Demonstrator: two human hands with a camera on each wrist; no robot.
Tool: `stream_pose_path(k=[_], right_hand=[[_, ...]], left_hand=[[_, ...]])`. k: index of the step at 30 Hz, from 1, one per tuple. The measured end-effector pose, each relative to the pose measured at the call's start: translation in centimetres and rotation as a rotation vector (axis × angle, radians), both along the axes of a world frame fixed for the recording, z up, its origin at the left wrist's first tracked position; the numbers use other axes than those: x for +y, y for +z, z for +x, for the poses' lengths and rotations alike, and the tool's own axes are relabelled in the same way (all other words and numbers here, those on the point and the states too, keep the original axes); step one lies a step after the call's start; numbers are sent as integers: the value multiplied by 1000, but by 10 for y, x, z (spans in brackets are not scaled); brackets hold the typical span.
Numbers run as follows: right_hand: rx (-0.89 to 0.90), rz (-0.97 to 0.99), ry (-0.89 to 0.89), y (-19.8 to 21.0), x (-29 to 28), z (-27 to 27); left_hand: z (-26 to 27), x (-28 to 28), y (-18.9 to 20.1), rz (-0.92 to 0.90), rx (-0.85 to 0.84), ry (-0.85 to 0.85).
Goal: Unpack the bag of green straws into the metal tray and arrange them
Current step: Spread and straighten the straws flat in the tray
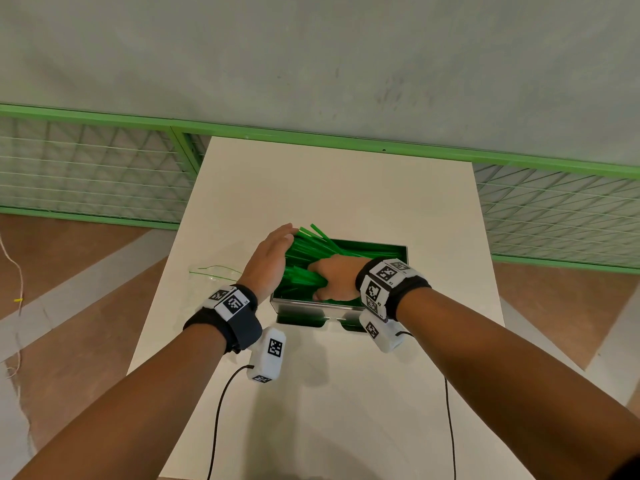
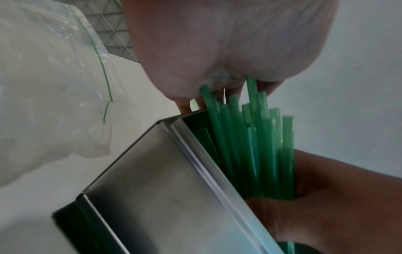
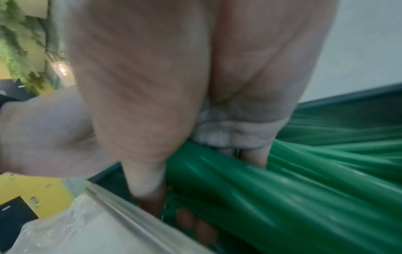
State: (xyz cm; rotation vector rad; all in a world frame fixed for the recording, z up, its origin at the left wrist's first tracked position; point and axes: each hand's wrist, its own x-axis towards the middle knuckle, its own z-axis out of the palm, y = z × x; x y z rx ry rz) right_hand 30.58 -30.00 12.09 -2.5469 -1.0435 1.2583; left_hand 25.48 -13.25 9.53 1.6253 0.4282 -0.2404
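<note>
A shiny metal tray (image 1: 311, 308) stands in the middle of the white table and holds a pile of green straws (image 1: 311, 251). Their left ends stick up over the tray's left side. My left hand (image 1: 273, 259) is held flat with straight fingers, its palm (image 2: 217, 43) pressing against those straw ends (image 2: 250, 130). My right hand (image 1: 336, 275) is inside the tray, its fingers and thumb curled round a bundle of straws (image 3: 282, 189). The empty clear bag (image 1: 214, 273) with a green seal line lies on the table just left of the tray.
The white table (image 1: 346, 188) has bare surface behind, in front of and to the right of the tray. A green-framed wire fence (image 1: 86, 168) runs behind the table. Cables hang from both wrist cameras over the near table edge.
</note>
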Motion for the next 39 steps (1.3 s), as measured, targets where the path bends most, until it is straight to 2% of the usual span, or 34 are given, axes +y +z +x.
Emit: stream_pose_path(k=[4, 9, 14, 17, 20, 22, 25, 31, 39], right_hand=[[-38, -13, -4, 0, -1, -1], [-26, -30, 9, 10, -5, -2], [-54, 40, 29, 30, -4, -3], [-245, 103, -70, 41, -18, 8], [-398, -62, -80, 38, -37, 17], [-346, -146, -61, 27, -42, 15], [-238, -144, -62, -2, -43, 8], [-203, -152, -215, -39, -41, 0], [-220, -3, -263, -43, -41, 0]], left_hand=[[-9, -10, -3, 148, -8, -112], [-8, -9, -6, 232, 7, -247], [-7, -8, -4, 184, -1, -216], [-9, -10, -2, 191, -20, -189], [-11, -10, -3, 213, -38, -208], [-12, -10, -6, 241, -55, -243], [-12, -9, -5, 258, -52, -268], [-12, -4, 2, 238, 0, -255], [-11, -6, 0, 208, 1, -223]])
